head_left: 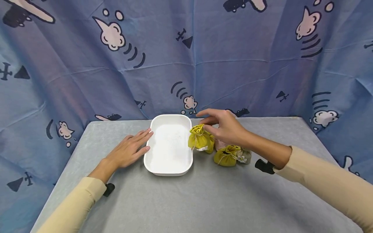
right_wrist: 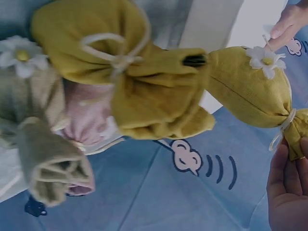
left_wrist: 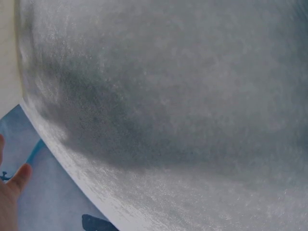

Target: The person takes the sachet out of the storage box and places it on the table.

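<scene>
A yellow drawstring pouch (head_left: pixel 196 139) with a white daisy on it hangs from my right hand (head_left: pixel 225 126), whose thumb and fingers pinch its gathered top. It overlaps the right rim of a white tray (head_left: pixel 170 147) in the head view. Against the tray's left rim rests my left hand (head_left: pixel 128 150), fingers straight. Beside the held pouch lie another yellow pouch (head_left: pixel 225 158), a grey-green pouch (head_left: pixel 246 156) with a daisy and a pink pouch (head_left: pixel 220 145), partly hidden. The right wrist view shows the held pouch (right_wrist: pixel 250 89) from close by, its cord tied around the neck.
The grey table (head_left: pixel 180 204) carries the tray near its far edge. Behind it hangs a blue printed curtain (head_left: pixel 163 42), which also runs along both sides. A dark wrist camera (head_left: pixel 264 166) sits under the right cuff.
</scene>
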The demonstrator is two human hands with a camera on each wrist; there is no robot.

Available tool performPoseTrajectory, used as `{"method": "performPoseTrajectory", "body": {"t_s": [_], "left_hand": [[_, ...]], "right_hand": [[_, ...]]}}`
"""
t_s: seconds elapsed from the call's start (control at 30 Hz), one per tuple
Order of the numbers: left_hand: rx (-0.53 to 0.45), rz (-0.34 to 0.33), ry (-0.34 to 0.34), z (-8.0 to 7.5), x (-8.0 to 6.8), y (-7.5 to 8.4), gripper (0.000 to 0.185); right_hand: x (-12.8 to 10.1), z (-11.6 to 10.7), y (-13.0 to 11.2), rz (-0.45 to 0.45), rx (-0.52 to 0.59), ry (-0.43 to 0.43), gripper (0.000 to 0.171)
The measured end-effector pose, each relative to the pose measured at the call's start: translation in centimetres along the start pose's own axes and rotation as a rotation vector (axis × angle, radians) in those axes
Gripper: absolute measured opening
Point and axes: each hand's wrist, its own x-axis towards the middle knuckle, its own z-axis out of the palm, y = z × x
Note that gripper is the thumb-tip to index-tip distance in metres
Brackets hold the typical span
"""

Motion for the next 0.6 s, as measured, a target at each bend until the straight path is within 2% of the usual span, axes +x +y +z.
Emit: {"method": "performPoseTrajectory", "body": {"t_s": [0.2,0.3,0.6], "left_hand": [[0.003,0.006,0.006,0.1,0.0,-0.1,0.061],[0.003,0.006,0.008,0.1,0.0,0.0,0.061],[0.002,0.009,0.011,0.1,0.0,-0.1,0.061]], "right_hand": [[-0.8,-0.2,1.2,-0.043,-0.002,-0.004,0.036],[-1.1,-0.2,1.6,-0.051,0.032,-0.010,0.036],[-1.7,-0.5,1.8,-0.018,0.105,-0.048,0.038]]}}
